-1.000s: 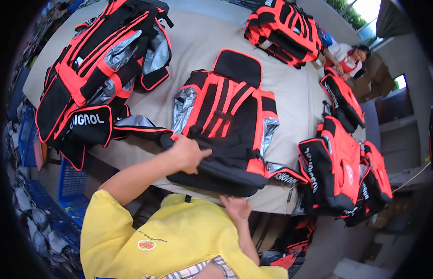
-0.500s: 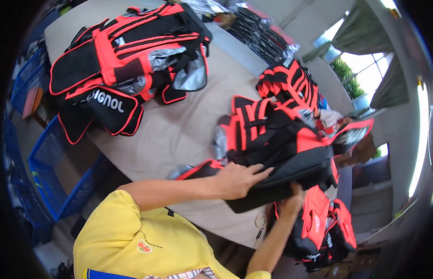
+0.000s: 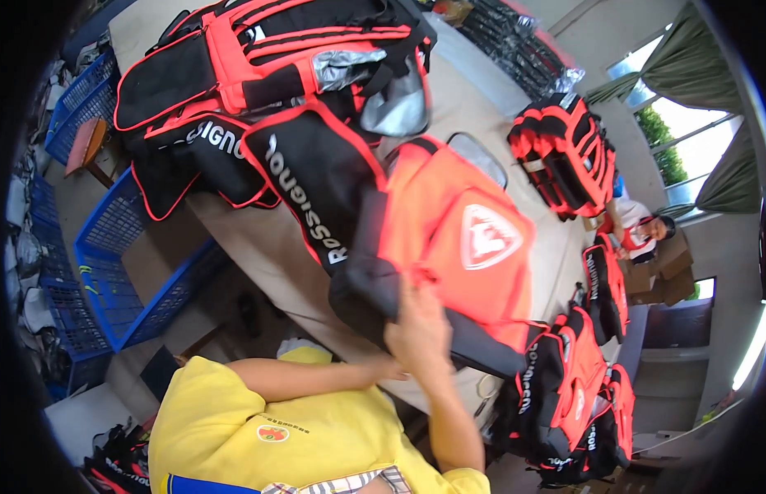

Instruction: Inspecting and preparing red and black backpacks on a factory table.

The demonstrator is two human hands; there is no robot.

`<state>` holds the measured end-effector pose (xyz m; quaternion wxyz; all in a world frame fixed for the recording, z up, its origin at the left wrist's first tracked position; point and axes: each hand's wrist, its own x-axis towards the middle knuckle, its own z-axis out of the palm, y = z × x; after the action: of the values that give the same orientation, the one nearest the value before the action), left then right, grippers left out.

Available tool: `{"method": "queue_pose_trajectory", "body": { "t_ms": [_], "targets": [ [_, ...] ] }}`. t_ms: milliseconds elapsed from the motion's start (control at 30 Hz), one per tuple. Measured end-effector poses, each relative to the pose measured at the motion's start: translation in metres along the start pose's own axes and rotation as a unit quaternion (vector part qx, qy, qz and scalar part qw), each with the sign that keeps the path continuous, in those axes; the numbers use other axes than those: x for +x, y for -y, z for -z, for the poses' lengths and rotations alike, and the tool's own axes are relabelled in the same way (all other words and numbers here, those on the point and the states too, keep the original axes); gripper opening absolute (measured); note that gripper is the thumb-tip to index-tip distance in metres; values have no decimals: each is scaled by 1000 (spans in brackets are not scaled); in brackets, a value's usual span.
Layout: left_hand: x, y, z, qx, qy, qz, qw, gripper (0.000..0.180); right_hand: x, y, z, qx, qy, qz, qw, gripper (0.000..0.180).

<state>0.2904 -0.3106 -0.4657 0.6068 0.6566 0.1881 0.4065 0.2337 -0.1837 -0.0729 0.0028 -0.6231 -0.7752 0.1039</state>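
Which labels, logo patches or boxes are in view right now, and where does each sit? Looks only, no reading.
Badge: on the orange bag under the right hand; rounded triangle, white on orange.
Lettering strip: on the black flap beside that bag; white letters, red piping.
Shirt emblem: yellow shirt chest; small, red, round.
Cardboard boxes: far right by a seated person; plain brown.

A backpack [image 3: 449, 247] lies in the middle of the frame on the worktop [image 3: 259, 239], with the right hand [image 3: 420, 333] at its lower edge. A larger bag [image 3: 267, 90] lies at upper left. More bags [image 3: 564, 152] sit at upper right and lower right [image 3: 568, 395]. Crates [image 3: 119, 263] stand at the left, below the worktop.
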Motion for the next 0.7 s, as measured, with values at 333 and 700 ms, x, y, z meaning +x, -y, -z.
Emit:
{"method": "queue_pose_trajectory", "body": {
  "t_ms": [333,700],
  "targets": [
    [-57,-246,224,-164,-470,453,740,39,-20,-64,-51,258,-33,-16,965,44],
    [32,-191,265,217,-301,302,878,78,-102,-178,-191,-32,-91,-268,959,73]
  ]
}}
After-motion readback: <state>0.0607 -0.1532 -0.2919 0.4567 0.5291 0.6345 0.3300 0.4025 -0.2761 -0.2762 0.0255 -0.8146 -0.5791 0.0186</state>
